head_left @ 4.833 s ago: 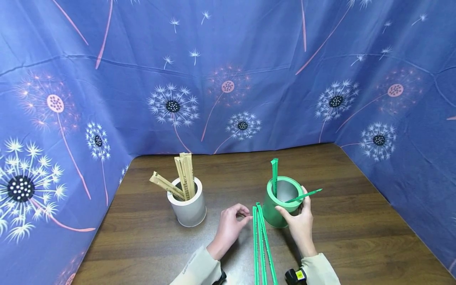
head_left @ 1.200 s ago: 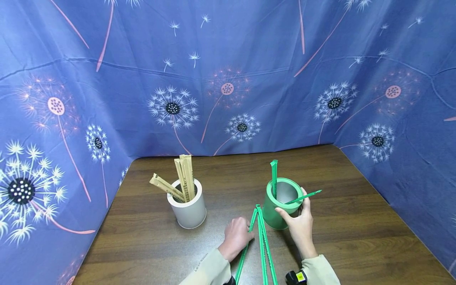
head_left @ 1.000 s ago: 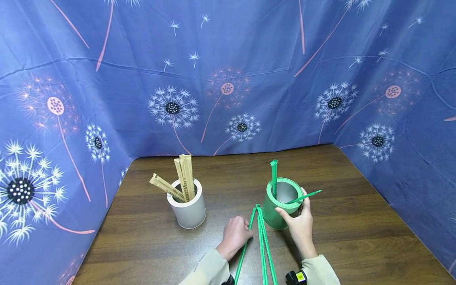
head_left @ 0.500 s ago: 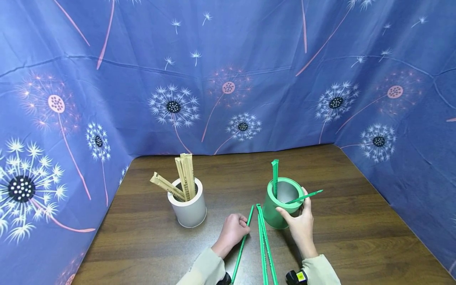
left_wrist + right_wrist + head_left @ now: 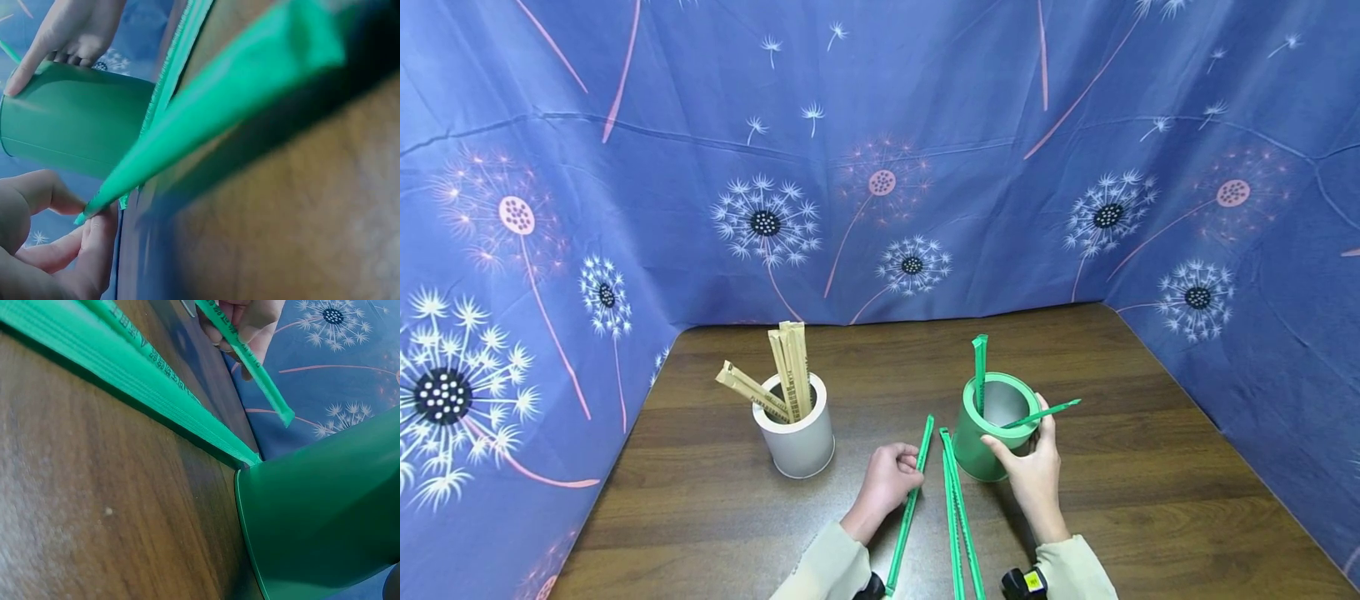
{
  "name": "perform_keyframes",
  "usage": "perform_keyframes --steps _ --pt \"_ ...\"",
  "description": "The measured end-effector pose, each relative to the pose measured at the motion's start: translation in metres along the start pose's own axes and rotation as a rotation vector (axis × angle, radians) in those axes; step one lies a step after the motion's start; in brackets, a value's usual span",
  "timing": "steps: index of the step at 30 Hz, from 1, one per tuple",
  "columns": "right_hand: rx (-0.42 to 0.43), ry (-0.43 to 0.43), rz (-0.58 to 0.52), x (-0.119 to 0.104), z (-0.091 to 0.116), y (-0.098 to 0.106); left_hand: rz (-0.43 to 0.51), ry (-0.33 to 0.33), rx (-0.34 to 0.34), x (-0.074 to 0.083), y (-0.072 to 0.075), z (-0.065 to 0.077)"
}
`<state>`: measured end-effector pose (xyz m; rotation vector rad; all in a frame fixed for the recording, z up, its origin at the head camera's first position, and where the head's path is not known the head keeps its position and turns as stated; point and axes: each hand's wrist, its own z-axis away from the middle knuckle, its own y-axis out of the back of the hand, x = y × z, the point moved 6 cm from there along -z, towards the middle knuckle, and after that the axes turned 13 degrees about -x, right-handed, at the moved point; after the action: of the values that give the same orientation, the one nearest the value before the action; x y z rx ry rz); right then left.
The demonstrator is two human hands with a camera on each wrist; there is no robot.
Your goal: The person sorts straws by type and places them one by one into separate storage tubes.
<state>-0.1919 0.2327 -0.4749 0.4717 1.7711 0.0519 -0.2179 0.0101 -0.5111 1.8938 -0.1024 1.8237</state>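
Observation:
Between thumb and fingers, my left hand [image 5: 887, 485] pinches a green wrapped straw [image 5: 904, 529]. Its far end rises off the tabletop, seen also in the right wrist view, where printing shows on the held straw [image 5: 253, 362]. My right hand [image 5: 1034, 479] grips the side of a green cup [image 5: 973, 446], thumb in front and fingers around the right side. Inside that cup one green straw [image 5: 980, 379] stands upright and another green straw [image 5: 1051, 412] leans out to the right. A couple more green straws [image 5: 958, 521] lie on the table between my hands.
A white cup [image 5: 797, 450] at the left holds several tan wrapped straws [image 5: 792, 375], some leaning left. Under everything is a brown wooden table [image 5: 1120, 367]. Blue dandelion-print cloth [image 5: 992, 192] hangs along the back and sides.
The left hand, first beside the green straws, has taken hold of the leftmost one and drawn it left, away from the others. Most recently it has slid forward. The right hand has stayed on the green cup.

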Motion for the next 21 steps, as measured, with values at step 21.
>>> perform_keyframes --steps 21 --pt "-0.007 -0.049 0.008 0.000 0.002 0.000 0.314 -0.004 0.007 0.025 0.009 0.005"
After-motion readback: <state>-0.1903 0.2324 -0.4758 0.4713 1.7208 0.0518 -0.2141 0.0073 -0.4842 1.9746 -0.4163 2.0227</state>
